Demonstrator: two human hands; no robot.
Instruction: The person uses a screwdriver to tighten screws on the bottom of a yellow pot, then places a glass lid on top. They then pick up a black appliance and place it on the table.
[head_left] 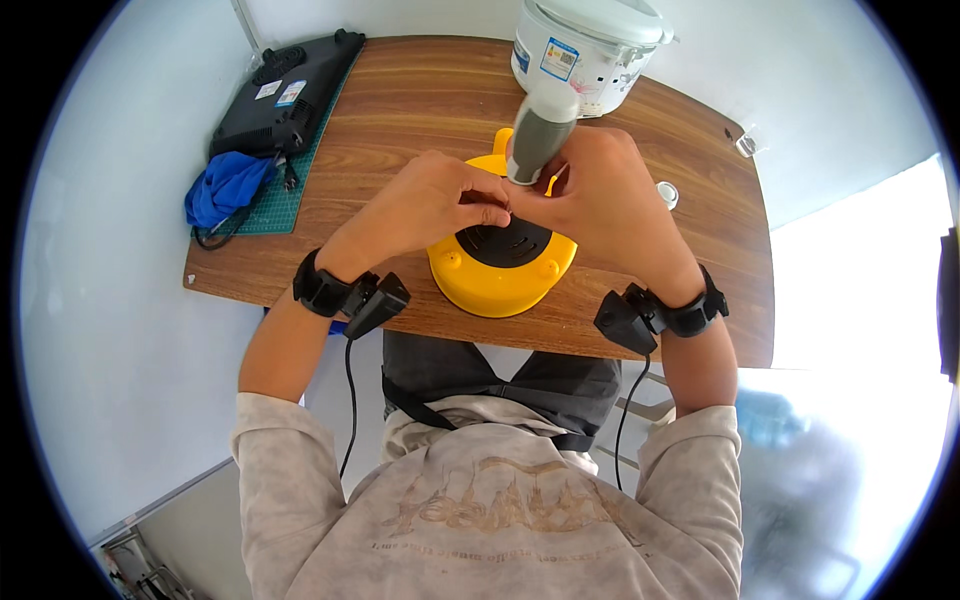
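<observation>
A grey and white electric screwdriver (541,135) stands tilted over the table, and my right hand (605,185) is closed round it. Its lower end points down between my hands; the tip is hidden by my fingers. My left hand (440,205) is pinched, thumb against fingers, right by that lower end. Whatever lies in this pinch is too small and covered to name. Beneath both hands, a round yellow appliance (490,290) lies with its black slotted plate (505,245) facing up. Small yellow feet ring the plate, and a yellow handle (503,140) juts from its far side.
A white rice cooker (590,60) stands at the table's far edge. On the left, a black flat appliance (285,95) and a blue cloth (228,188) rest on a green cutting mat (268,215). A small white round piece (667,194) lies right of my right hand.
</observation>
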